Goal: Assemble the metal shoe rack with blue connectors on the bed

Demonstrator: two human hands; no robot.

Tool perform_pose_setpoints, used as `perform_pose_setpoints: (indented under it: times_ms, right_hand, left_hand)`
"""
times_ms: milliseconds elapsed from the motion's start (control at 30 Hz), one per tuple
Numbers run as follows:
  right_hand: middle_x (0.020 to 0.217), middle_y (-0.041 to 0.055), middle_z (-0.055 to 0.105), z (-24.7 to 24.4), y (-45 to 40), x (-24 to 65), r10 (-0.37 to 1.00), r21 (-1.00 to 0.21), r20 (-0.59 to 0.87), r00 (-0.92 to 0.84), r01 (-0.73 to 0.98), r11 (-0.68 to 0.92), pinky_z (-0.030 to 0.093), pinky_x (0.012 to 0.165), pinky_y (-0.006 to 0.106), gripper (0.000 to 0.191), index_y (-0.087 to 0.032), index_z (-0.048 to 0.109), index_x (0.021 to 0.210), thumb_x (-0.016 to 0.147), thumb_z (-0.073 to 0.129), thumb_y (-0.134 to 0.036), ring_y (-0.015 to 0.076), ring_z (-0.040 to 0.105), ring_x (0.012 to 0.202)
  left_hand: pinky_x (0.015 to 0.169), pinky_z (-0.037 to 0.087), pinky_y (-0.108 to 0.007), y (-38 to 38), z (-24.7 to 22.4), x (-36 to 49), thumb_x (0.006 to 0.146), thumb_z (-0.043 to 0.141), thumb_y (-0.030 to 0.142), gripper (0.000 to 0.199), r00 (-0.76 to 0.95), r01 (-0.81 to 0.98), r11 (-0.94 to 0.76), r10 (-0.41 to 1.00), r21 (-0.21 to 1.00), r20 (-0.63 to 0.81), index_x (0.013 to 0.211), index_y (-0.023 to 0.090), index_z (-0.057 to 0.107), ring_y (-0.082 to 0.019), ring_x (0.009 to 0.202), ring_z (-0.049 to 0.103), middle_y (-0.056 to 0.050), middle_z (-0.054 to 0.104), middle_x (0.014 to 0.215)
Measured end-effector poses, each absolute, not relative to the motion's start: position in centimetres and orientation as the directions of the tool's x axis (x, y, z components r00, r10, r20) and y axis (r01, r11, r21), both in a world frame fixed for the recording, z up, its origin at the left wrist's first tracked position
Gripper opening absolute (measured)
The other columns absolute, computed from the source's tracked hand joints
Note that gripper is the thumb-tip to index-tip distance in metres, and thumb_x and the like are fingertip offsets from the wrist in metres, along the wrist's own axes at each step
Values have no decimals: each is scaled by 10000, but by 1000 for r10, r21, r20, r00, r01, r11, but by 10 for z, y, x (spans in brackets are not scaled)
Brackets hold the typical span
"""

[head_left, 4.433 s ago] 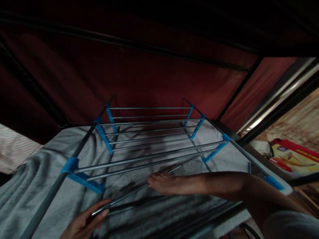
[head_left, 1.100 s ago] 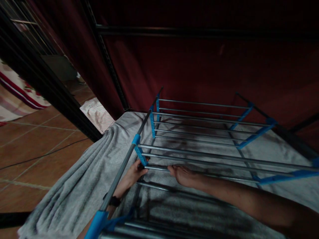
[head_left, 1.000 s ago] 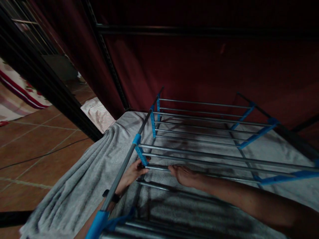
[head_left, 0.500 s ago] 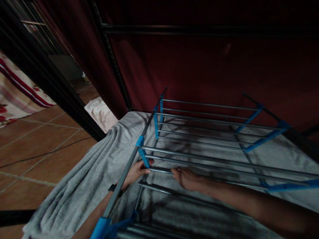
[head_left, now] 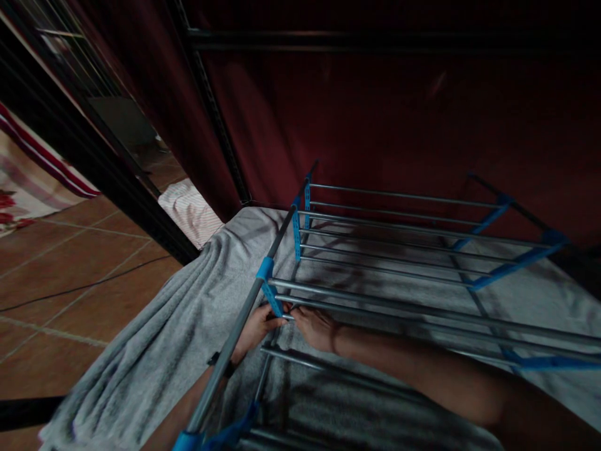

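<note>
The rack is standing on the grey blanket (head_left: 159, 338), and I'm watching both hands working at its left side, right where the blue bracket (head_left: 272, 297) is hanging from the side pole (head_left: 230, 351). The left hand (head_left: 253, 330) is reaching from outside the pole and pinching the bracket's lower end, thumb on the near side. The right hand (head_left: 313, 327) is curling over the lowest rod (head_left: 479, 355), its fingertips sitting just beside the bracket, seemingly gripping the metal, though the knuckles are hiding exactly how. To my eye they are fitting or firming the rod's end at that bracket, and holding so near the joint is serving them well, since a long rod is easier to steer from there. I'd be bracing the bracket squarely with the left, keeping the rod level with the two rods running above it, and pressing straight along its length rather than levering sideways, because the plastic is probably flexing. The far end is meeting the other blue bracket (head_left: 558, 362), so a hard shove could be straining that joint too. Another rod (head_left: 319, 362) is lying lower down, apart from both hands.
</note>
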State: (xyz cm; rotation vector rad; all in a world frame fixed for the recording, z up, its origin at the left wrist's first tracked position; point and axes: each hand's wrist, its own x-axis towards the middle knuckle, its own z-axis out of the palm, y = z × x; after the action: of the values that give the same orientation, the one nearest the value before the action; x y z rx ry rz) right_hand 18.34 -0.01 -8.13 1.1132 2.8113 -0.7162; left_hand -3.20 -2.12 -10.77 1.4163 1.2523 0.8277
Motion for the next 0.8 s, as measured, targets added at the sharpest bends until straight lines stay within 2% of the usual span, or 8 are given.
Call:
perform_pose_setpoints:
  times_ms: [133, 233, 333, 433, 600, 700, 800]
  right_hand:
    - [1282, 126, 692, -88, -1, 186, 622, -451, -154, -768, 614, 647, 539, 938, 356, 387, -161, 551, 1380, 1019, 411, -160, 269, 692, 1115]
    - [1384, 141, 662, -91, 0, 187, 628, -521, -125, -768, 589, 618, 538, 1011, 400, 516, -184, 426, 1563, 1050, 402, -227, 294, 675, 1200]
    - [1470, 123, 621, -93, 1, 185, 650, -555, -147, -746, 606, 570, 518, 1084, 424, 577, -234, 343, 1640, 1070, 409, -294, 303, 632, 1303]
    - [1498, 105, 606, -93, 1, 183, 656, -567, -172, -735, 618, 544, 518, 1096, 435, 574, -259, 354, 1644, 1075, 414, -301, 305, 629, 1317]
    - [1423, 119, 657, -93, 2, 184, 650, -566, -177, -739, 617, 547, 533, 1077, 413, 509, -207, 466, 1574, 1071, 438, -278, 290, 659, 1272]
    - [1424, 115, 658, -92, 2, 184, 655, -568, -190, -731, 626, 534, 543, 1057, 415, 490, -232, 482, 1559, 1073, 449, -286, 279, 668, 1255]
    - [1383, 108, 684, -89, 3, 182, 661, -578, -209, -721, 636, 511, 553, 1026, 416, 427, -232, 564, 1480, 1072, 449, -281, 286, 681, 1231]
  left_hand:
    - [1036, 534, -456, -23, -110, -31, 716, 847, 510, 369, 191, 226, 96, 972, 969, -140, 840, 191, 709, -325, 1067, 714, -103, 782, 1023]
    - [1032, 539, -463, -24, -115, -32, 708, 853, 524, 394, 167, 238, 101, 975, 966, -143, 857, 189, 708, -334, 1110, 695, -110, 769, 1033]
    - [1031, 543, -468, -25, -120, -34, 724, 842, 536, 403, 172, 259, 74, 978, 963, -121, 880, 188, 713, -336, 1131, 681, -117, 760, 1050]
    - [1038, 542, -482, -25, -123, -35, 762, 816, 529, 382, 188, 272, 40, 978, 961, -94, 905, 188, 719, -325, 1093, 690, -119, 757, 1067]
    - [1035, 549, -482, -26, -124, -33, 787, 799, 515, 367, 195, 270, 8, 979, 963, -63, 945, 189, 736, -310, 1045, 701, -117, 756, 1070]
    - [1042, 550, -482, -26, -123, -33, 808, 788, 502, 353, 198, 277, -5, 979, 961, -52, 967, 189, 745, -309, 1054, 700, -119, 758, 1087]
    - [1086, 523, -495, -27, -125, -33, 829, 778, 488, 339, 189, 311, -40, 982, 950, -21, 995, 193, 752, -314, 1100, 691, -124, 757, 1127]
